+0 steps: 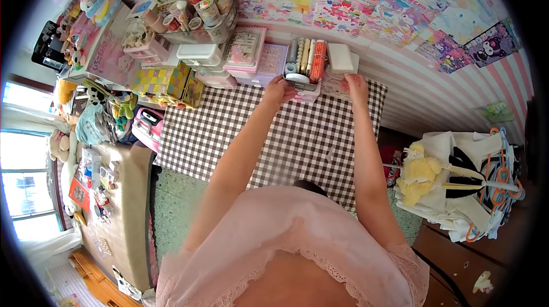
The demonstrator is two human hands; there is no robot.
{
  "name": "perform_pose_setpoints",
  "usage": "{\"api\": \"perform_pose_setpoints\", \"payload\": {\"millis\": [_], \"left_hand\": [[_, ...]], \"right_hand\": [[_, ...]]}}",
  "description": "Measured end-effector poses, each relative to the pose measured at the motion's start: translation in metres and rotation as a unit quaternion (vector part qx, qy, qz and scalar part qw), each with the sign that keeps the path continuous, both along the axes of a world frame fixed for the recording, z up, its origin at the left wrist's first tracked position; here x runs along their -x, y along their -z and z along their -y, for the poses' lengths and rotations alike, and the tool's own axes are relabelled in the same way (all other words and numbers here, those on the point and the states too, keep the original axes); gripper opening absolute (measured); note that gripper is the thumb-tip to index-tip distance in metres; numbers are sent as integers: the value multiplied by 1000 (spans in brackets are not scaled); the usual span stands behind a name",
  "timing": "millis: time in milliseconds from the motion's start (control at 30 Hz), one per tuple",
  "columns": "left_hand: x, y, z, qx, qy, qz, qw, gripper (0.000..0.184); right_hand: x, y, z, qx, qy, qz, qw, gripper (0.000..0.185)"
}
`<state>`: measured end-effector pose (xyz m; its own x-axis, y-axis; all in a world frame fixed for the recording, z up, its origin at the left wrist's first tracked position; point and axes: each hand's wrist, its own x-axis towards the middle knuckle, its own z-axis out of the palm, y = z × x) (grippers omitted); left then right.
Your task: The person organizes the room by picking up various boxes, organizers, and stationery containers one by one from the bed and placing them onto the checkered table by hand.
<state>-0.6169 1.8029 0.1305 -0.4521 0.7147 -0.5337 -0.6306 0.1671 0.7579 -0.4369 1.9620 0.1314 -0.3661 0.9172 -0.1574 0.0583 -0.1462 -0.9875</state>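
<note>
At the back of the checkered table, my left hand (278, 92) is closed on the front left corner of a storage bin (303, 85). The bin holds upright rolls (311, 60) with orange and cream wrapping, plus a white tape roll (290, 68). My right hand (357, 88) has its fingers bent against the right side of a stack of clear plastic boxes (336, 86), standing right beside the bin. A white-lidded box (341, 58) tops that stack. The fingertips of both hands are partly hidden against the containers.
A brown-and-white checkered cloth (246, 129) covers the table. Left of the bin stand purple drawers (271, 61), a white-lidded box (199, 54) and a yellow checkered box (166, 82). A clear organizer (220, 32) holds several washi tapes. Clothes on hangers (457, 187) hang at right.
</note>
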Motion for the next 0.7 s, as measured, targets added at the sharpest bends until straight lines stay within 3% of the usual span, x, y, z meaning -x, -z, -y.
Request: {"api": "perform_pose_setpoints", "payload": {"millis": [67, 133, 267, 333, 467, 700], "left_hand": [[0, 3, -1, -17, -1, 24, 1000, 40], [-2, 0, -5, 1, 0, 8, 1000, 45], [-6, 1, -6, 12, -9, -2, 1000, 50], [-7, 5, -6, 10, -2, -50, 999, 52], [-13, 4, -6, -7, -26, -73, 997, 52], [-13, -17, 1, -37, -25, -101, 994, 52]], "right_hand": [[-1, -2, 8, 61, 7, -64, 996, 30], [-1, 1, 15, 208, -4, -124, 970, 29], [24, -3, 55, 200, -37, -111, 973, 34], [37, 3, 68, 44, -61, -97, 992, 36], [42, 5, 72, -56, -99, -61, 992, 43], [41, 1, 76, -72, -83, -81, 991, 44]]}}
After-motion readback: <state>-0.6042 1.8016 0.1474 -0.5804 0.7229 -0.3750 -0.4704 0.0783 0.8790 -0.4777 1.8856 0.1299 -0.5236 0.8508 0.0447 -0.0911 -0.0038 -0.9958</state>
